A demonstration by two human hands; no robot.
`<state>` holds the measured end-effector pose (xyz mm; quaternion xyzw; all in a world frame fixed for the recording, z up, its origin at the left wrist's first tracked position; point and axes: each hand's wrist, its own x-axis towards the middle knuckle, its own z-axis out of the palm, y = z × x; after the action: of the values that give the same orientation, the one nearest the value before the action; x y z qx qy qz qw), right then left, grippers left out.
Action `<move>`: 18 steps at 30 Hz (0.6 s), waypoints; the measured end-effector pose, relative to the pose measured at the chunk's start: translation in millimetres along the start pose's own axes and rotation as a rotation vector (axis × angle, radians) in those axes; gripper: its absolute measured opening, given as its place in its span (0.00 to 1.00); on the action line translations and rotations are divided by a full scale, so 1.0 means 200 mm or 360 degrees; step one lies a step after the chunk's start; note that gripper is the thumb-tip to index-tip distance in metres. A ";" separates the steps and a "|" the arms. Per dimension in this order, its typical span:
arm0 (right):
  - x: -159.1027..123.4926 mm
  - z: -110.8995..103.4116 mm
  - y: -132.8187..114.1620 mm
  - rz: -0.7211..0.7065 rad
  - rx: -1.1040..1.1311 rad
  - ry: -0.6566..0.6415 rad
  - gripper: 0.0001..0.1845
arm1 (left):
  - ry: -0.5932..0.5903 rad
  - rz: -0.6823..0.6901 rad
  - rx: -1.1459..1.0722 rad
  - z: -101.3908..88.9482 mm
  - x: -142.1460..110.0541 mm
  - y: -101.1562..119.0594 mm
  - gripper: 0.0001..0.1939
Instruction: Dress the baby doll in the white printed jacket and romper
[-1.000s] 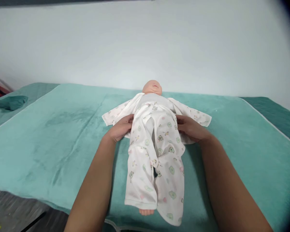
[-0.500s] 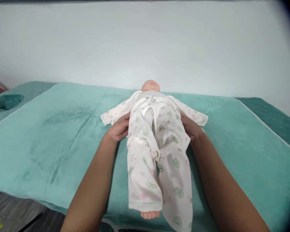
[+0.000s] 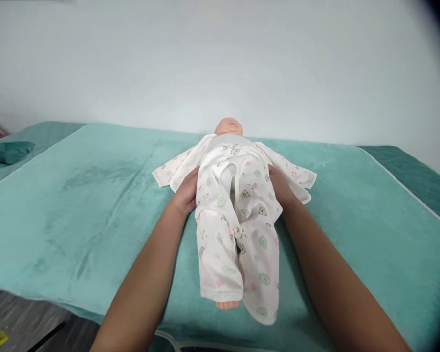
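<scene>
A baby doll (image 3: 229, 127) lies on its back in the middle of a teal blanket (image 3: 95, 195), head away from me. It wears an open white printed top and white printed trousers (image 3: 238, 230). One bare foot (image 3: 227, 305) sticks out of the left trouser leg. My left hand (image 3: 186, 191) grips the trousers' waist at the doll's left side. On the other side my right hand (image 3: 279, 188) holds the waist too, fingers tucked under the cloth.
A pale wall rises behind the bed. A folded dark green cloth (image 3: 8, 151) lies at the far left. The blanket's near edge (image 3: 58, 305) drops to a grey floor at the bottom left. Darker green bedding (image 3: 407, 171) shows at the right.
Both hands have slid up along the doll's sides toward its head, drawing the trousers' waist higher over the body. The trouser legs have moved up with them.
</scene>
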<state>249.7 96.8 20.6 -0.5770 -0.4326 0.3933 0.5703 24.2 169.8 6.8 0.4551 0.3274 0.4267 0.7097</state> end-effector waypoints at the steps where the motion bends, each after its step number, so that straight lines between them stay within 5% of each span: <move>1: 0.00 0.00 0.00 -0.0028 -0.0027 -0.0017 0.16 | 0.0015 0.0020 0.0019 0.00 0.00 0.00 0.22; 8: 0.02 0.00 0.01 -0.0145 0.0042 -0.0151 0.20 | 0.0142 0.0126 0.0239 0.03 0.00 0.00 0.19; 14: 0.03 -0.01 0.06 -0.0133 -0.0032 -0.0012 0.15 | 0.0470 0.0252 0.0530 0.05 -0.02 0.02 0.12; 18: 0.03 0.00 0.05 -0.0098 0.0065 0.0023 0.12 | 0.0530 0.0354 0.0588 0.04 -0.02 0.02 0.11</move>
<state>252.5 103.6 10.4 -0.5546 -0.4379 0.3801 0.5968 29.0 164.6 13.4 0.5336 0.4600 0.5040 0.4997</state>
